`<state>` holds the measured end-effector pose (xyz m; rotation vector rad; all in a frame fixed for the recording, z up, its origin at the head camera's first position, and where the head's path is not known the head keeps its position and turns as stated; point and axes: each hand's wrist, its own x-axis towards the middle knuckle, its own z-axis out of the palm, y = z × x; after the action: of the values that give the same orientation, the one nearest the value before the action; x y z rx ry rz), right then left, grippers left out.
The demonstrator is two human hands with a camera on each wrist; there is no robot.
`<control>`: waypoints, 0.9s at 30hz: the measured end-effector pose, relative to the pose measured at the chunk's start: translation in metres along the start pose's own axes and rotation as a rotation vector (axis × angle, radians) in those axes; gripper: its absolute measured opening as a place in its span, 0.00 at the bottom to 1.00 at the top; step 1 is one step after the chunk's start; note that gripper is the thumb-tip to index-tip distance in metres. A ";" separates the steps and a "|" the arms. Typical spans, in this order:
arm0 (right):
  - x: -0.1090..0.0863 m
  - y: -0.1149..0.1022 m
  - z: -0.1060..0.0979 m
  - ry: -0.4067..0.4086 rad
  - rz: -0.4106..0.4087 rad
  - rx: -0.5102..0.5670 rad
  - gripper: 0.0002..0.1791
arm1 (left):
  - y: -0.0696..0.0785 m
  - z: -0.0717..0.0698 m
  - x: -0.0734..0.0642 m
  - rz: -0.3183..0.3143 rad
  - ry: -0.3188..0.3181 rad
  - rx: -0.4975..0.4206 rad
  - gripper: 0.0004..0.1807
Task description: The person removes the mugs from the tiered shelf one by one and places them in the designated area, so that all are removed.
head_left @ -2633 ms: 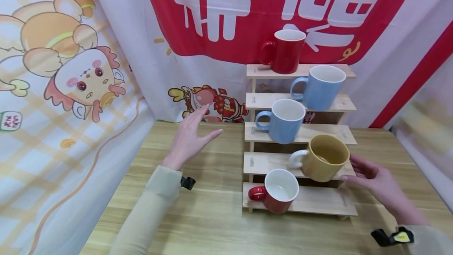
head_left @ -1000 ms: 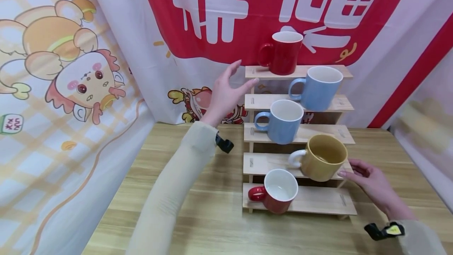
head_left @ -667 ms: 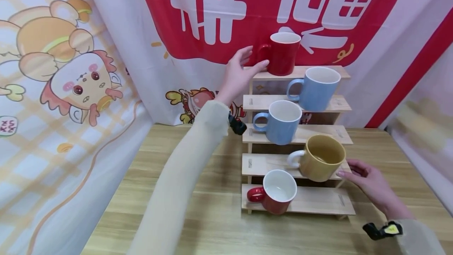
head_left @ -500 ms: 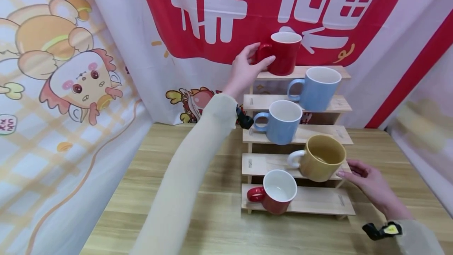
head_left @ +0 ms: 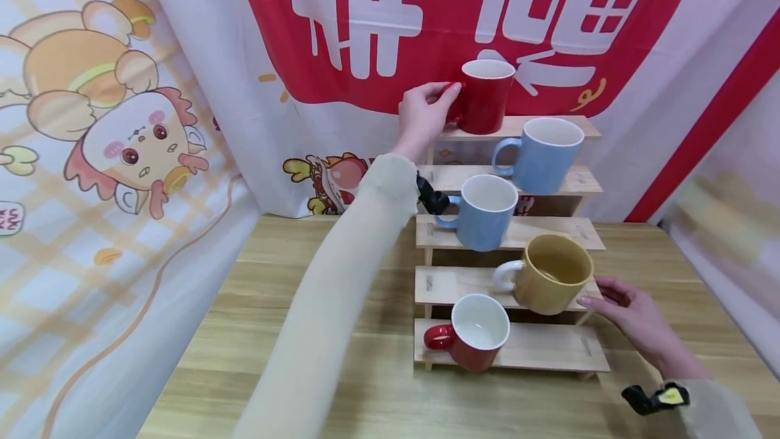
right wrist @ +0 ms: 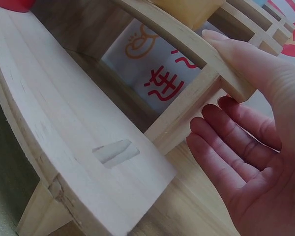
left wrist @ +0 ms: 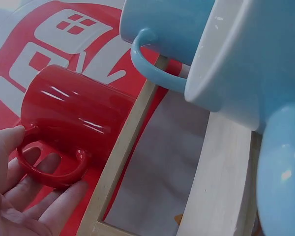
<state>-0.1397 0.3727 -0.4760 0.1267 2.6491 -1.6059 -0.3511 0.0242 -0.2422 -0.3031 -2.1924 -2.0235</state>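
1. Up on the top shelf (head_left: 551, 127) of the rack (head_left: 458, 282), the red mug (head_left: 487, 97) stands upright, its handle gripped by the left hand (head_left: 422, 114).
2. Below, 2 blue mugs (head_left: 548, 156) take 1 shelf each; a black clip (head_left: 431, 196) at the left wrist partly hides the nearer handle.
3. Near the yellow mug (head_left: 553, 275), the right hand (head_left: 634, 317) pinches the rack's 2nd-lowest shelf by its end.
4. Lowest stands another red mug (head_left: 479, 332); behind hangs a red-and-white cloth (head_left: 439, 53).

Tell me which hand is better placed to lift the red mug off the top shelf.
The left, I'd judge: the left hand has its thumb and fingers at the handle of the top red mug. The right hand is well below, touching the wooden rack beside the yellow mug.
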 end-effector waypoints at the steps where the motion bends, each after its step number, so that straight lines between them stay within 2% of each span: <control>1: 0.000 0.000 0.000 -0.005 0.004 0.008 0.37 | 0.000 0.000 0.000 -0.004 0.005 0.004 0.21; 5: 0.000 0.002 0.000 -0.025 0.010 0.033 0.37 | -0.001 0.001 0.000 -0.002 0.008 0.002 0.21; 9: 0.000 0.002 0.000 -0.025 0.011 0.037 0.37 | -0.005 0.001 -0.002 0.024 0.004 -0.044 0.22; 17: 0.002 0.000 0.001 -0.028 0.020 0.020 0.39 | -0.014 -0.005 -0.012 0.089 0.043 -0.111 0.21; 24: 0.002 -0.001 0.000 -0.034 0.019 0.038 0.38 | -0.010 -0.021 -0.024 0.237 0.075 -0.097 0.19; 27: 0.001 -0.001 -0.001 -0.031 0.013 0.046 0.37 | -0.006 -0.034 -0.029 0.253 0.098 -0.115 0.18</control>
<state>-0.1407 0.3733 -0.4748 0.1197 2.5842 -1.6514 -0.3253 -0.0117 -0.2525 -0.4587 -1.8779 -1.9826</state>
